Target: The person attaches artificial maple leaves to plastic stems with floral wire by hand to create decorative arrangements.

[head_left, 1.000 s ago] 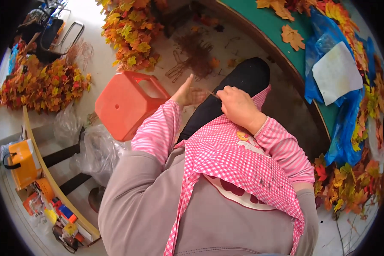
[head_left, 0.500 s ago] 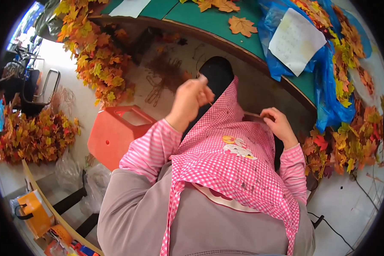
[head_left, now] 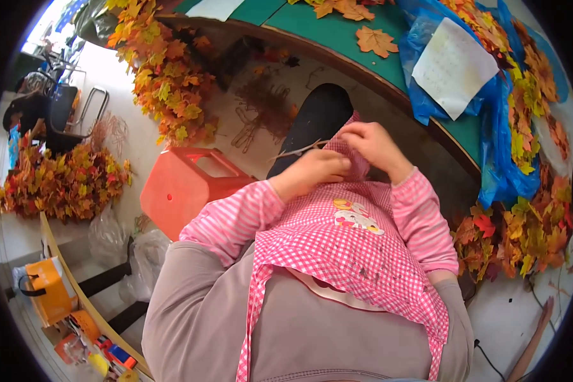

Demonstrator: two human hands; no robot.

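Observation:
Both hands meet above my lap, over the pink checked apron [head_left: 369, 232]. My left hand [head_left: 315, 170] is closed with curled fingers; what it grips is hidden. Just beyond and to its right, my right hand [head_left: 374, 148] pinches with thumb and fingers at the end of a thin brown strand [head_left: 297, 151], which runs out to the left past the left hand's knuckles. Whether the strand is wire or stem cannot be made out.
A red plastic stool [head_left: 175, 197] stands left of my knee. Ahead is a green table [head_left: 325, 41] with a loose orange leaf [head_left: 376, 41], blue plastic bags [head_left: 503, 172] and paper [head_left: 455, 69]. Autumn leaf garlands [head_left: 172, 89] hang at its left. An orange box [head_left: 49, 290] sits lower left.
My left hand has come down and to the right from its raised position. My right hand has moved up and left from the lap's side, so the two are now close together.

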